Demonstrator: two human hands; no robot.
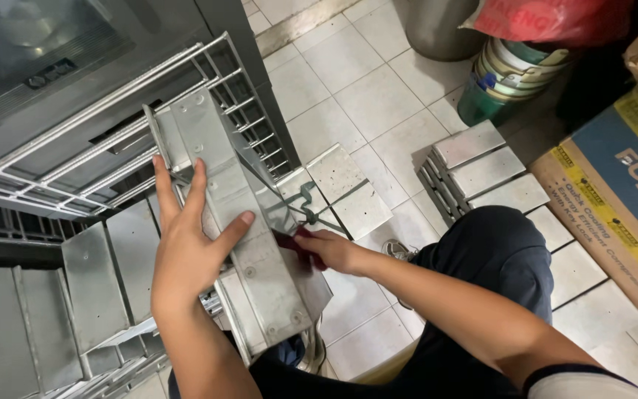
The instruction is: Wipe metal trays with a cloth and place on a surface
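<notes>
We see a pale tiled floor, a stack of grey metal plates on it, one loose plate nearby, a green-banded bucket, a printed cardboard box at right
</notes>
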